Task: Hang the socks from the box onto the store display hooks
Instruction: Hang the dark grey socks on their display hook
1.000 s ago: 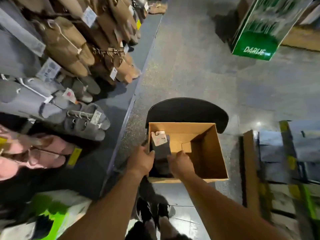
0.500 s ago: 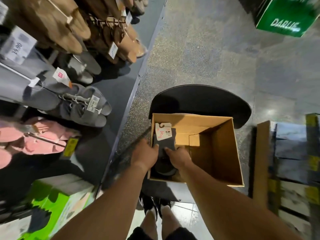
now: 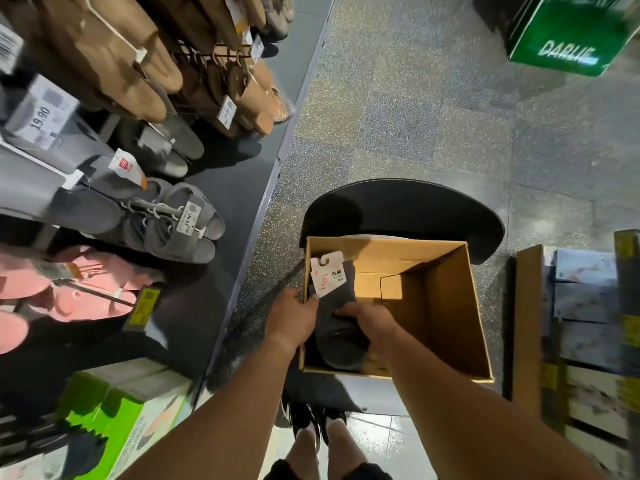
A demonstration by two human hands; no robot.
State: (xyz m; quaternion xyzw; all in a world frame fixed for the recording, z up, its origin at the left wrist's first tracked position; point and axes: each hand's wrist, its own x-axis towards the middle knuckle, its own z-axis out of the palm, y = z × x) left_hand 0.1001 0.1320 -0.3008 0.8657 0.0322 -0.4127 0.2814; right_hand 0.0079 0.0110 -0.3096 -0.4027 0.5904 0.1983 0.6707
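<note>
Both hands [image 3: 332, 323] gripping grey socks [image 3: 337, 327] — inside cardboard box [image 3: 450, 306]

The socks [image 3: 337, 320] I'm holding are dark grey, with a white card [image 3: 327, 276] printed in red, inside a plain brown cardboard box [image 3: 446, 306]. Left of the box hang grey slippers [image 3: 180, 230], pink ones [image 3: 86, 292] below and tan ones [image 3: 138, 74] above. Beyond the box the floor [image 3: 398, 109] is speckled grey, with a green carton [image 3: 568, 32] lettered in white.

One cardboard box [image 3: 446, 306] holds one visible pack of grey socks [image 3: 337, 317] with one card label [image 3: 327, 273]. Two hands, left hand [image 3: 292, 320] and right hand [image 3: 375, 323], are present; one green carton [image 3: 568, 32] stands far off.
</note>
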